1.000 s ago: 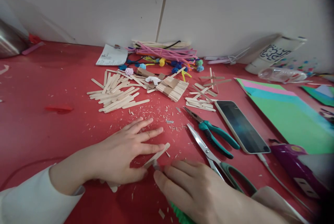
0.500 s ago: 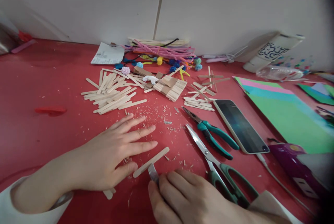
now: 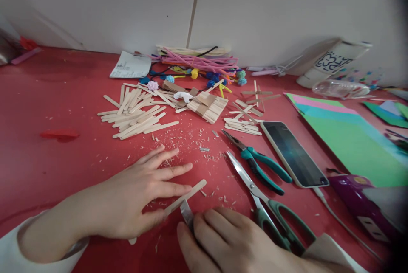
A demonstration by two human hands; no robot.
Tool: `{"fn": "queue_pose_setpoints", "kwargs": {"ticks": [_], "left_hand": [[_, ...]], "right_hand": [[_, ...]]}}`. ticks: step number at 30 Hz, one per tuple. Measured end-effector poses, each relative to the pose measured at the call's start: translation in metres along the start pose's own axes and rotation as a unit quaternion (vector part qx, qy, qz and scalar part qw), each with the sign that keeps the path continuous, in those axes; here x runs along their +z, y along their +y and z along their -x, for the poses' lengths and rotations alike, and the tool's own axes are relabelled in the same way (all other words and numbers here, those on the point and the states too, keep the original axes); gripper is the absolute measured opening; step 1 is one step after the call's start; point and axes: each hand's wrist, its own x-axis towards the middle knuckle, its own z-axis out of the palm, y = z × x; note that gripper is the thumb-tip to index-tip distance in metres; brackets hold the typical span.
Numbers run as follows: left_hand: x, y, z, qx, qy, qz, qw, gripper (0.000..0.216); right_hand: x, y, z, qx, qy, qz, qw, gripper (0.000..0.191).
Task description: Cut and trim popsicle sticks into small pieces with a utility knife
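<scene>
A single wooden craft stick point(image 3: 196, 188) lies slanted on the red table point(image 3: 79, 171). My left hand point(image 3: 134, 194) is spread flat, palm down; its thumb and index fingertips meet the stick's lower left part. My right hand point(image 3: 228, 237) is closed around a utility knife point(image 3: 186, 212), whose metal blade points up at the middle of the stick. The knife's handle is hidden under my fingers. Beneath the left palm, the end of another craft stick point(image 3: 132, 241) peeks out.
Scissors point(image 3: 251, 186), pliers point(image 3: 255, 158) and a phone point(image 3: 295, 154) lie to the right, near a purple glue gun point(image 3: 357, 196) and coloured paper point(image 3: 347, 133). Behind are loose craft sticks point(image 3: 140, 116), a bundle point(image 3: 208, 107) and pipe cleaners point(image 3: 200, 60). Wood shavings surround snapped blade bits point(image 3: 204, 149).
My left hand has moved slightly towards me and right, bringing its index finger onto the stick. The right hand and the knife have barely shifted.
</scene>
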Motion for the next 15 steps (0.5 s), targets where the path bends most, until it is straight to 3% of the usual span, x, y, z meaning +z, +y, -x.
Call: {"fn": "queue_pose_setpoints", "kwargs": {"ticks": [15], "left_hand": [[-0.0002,0.0014,-0.0002,-0.025,-0.01,0.025,0.999,0.045]], "right_hand": [[-0.0055,0.0012,-0.0035,0.004,-0.016,-0.034,0.999,0.025]]}}
